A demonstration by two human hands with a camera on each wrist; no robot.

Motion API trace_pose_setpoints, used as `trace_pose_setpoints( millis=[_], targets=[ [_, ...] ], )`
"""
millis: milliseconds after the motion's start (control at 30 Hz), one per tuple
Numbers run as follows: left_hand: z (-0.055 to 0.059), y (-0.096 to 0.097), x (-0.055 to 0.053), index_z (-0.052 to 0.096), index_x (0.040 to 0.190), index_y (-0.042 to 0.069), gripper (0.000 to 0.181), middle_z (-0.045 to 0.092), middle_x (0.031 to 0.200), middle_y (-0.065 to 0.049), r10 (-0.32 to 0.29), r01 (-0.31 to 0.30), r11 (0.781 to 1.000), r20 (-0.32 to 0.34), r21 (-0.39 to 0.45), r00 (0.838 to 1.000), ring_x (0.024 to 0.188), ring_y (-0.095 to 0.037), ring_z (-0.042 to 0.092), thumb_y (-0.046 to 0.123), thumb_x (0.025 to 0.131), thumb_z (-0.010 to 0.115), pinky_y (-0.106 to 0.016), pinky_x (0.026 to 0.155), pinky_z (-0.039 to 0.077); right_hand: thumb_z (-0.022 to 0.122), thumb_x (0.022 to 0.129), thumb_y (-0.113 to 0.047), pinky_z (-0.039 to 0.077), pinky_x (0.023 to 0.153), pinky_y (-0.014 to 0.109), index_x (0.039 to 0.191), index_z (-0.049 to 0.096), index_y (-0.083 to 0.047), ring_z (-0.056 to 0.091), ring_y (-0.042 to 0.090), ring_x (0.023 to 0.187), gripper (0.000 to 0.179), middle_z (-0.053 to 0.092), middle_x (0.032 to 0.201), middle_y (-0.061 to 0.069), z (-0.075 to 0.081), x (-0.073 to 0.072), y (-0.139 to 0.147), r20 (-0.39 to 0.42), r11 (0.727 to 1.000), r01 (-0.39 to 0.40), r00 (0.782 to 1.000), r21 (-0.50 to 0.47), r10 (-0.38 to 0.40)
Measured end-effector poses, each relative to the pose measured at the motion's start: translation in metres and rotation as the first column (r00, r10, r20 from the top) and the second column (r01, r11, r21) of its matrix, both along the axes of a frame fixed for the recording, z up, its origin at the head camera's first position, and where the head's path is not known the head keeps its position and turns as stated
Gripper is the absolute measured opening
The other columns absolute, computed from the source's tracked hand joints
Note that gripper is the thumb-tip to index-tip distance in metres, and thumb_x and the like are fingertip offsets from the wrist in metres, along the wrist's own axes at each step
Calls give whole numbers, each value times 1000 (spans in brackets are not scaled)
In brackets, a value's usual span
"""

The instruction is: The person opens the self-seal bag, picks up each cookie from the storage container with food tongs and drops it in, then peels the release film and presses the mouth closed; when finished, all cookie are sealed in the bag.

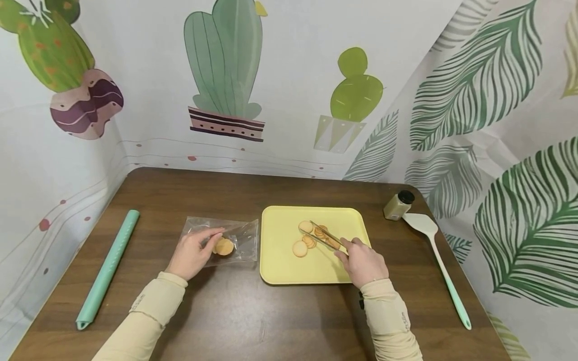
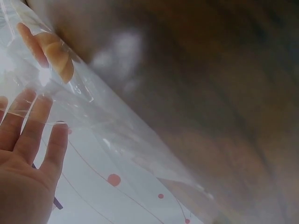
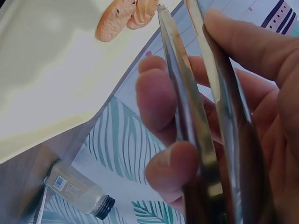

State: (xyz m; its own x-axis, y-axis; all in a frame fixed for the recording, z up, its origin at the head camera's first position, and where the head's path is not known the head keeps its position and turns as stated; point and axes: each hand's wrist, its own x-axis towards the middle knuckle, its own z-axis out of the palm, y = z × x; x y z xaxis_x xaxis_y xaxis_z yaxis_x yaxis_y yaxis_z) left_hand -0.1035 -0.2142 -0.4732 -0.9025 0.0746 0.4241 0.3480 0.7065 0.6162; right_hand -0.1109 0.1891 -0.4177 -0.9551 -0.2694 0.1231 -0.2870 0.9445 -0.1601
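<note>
My right hand (image 1: 365, 263) grips a pair of metal tongs (image 3: 219, 112), thumb on one arm and fingers on the other. Over the yellow tray (image 1: 280, 263), the spread tong tips reach among several round cookies (image 1: 300, 248), some overlapping in a pile. To the left, a clear plastic bag (image 1: 246, 245) lies on the table with a few cookies (image 1: 224, 246) in it. My left hand (image 1: 194, 250) is at the bag's left part, index finger and thumb beside those cookies. In the left wrist view, fingers (image 2: 32, 126) extend fairly straight against the clear film.
A green rolling pin (image 1: 108, 271) lies along the table's left side. At the back right stands a jar with a black lid (image 1: 398, 205), beside a spatula (image 1: 444, 265) with a white head and green handle. A patterned cloth wall (image 1: 289, 100) rises behind the brown table (image 1: 226, 321).
</note>
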Motion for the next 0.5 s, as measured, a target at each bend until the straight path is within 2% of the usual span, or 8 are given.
trace_pose_setpoints(
  millis=[267, 500],
  targets=[
    [-1, 1, -2, 74, 109, 9, 18, 74, 101, -5, -5, 5, 1000, -28, -9, 1000, 95, -26, 69, 14, 93, 67, -47, 81, 53, 71, 90, -29, 51, 47, 48, 120, 68, -7, 65, 36, 62, 37, 67, 100, 16, -1, 1, 3, -69, 1000, -9, 998, -23, 8],
    [1, 1, -1, 74, 110, 10, 19, 74, 102, -5, -3, 3, 1000, -16, -16, 1000, 96, -26, 69, 15, 93, 67, -48, 84, 53, 73, 89, -28, 50, 45, 43, 120, 68, -8, 63, 27, 58, 38, 67, 97, 14, -1, 2, 0, -132, 999, -33, 991, -40, 27]
  ],
)
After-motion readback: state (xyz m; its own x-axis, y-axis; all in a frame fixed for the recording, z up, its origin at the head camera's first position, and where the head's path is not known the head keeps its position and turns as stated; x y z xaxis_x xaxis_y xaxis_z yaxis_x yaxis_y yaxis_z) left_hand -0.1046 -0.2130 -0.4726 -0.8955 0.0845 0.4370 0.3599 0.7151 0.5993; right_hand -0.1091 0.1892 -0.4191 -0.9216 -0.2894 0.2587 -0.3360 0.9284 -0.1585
